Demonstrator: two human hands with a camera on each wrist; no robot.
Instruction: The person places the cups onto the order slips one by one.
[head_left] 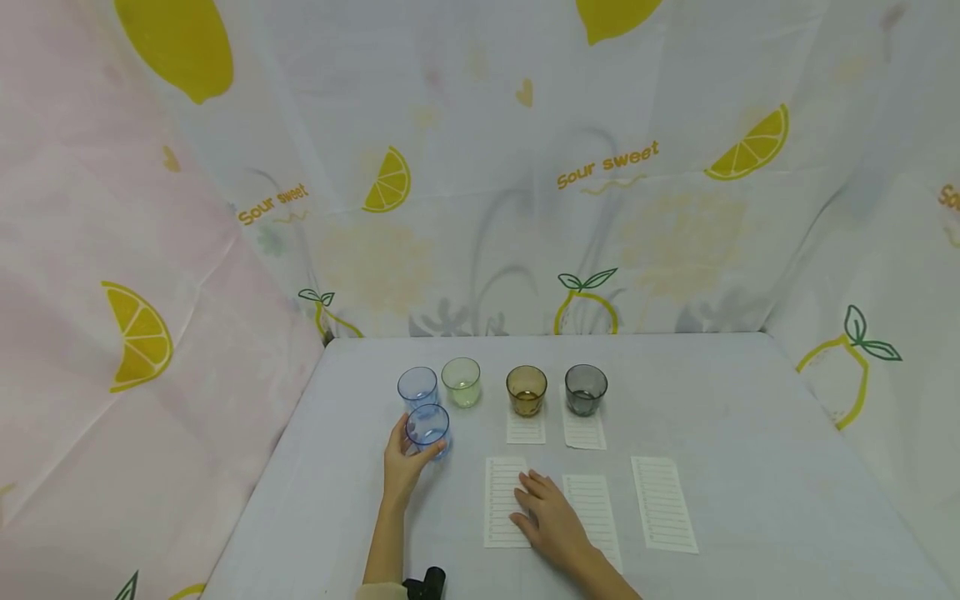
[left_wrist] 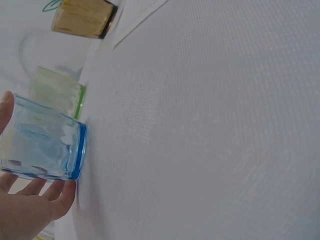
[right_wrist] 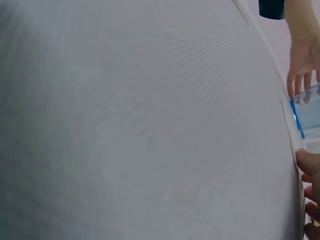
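My left hand (head_left: 402, 467) grips a clear blue glass (head_left: 427, 427), thumb on one side and fingers on the other. In the left wrist view this glass (left_wrist: 47, 142) is upright, its thick blue base close to the tabletop. Right behind it stands a second blue glass (head_left: 417, 385), with a pale green glass (head_left: 461, 383) to its right. My right hand (head_left: 553, 518) lies with fingers loosely spread over the right edge of a lined paper slip (head_left: 504, 504). It holds nothing. In the right wrist view its fingers (right_wrist: 311, 159) show at the right edge.
An amber glass (head_left: 527, 392) and a grey glass (head_left: 585, 390) stand farther right, each at the far end of a paper slip. Two more lined slips lie in front: one (head_left: 596, 508) partly behind my right hand, another (head_left: 664, 504) farther right. Lemon-print cloth (head_left: 465, 208) surrounds the white table (head_left: 750, 433).
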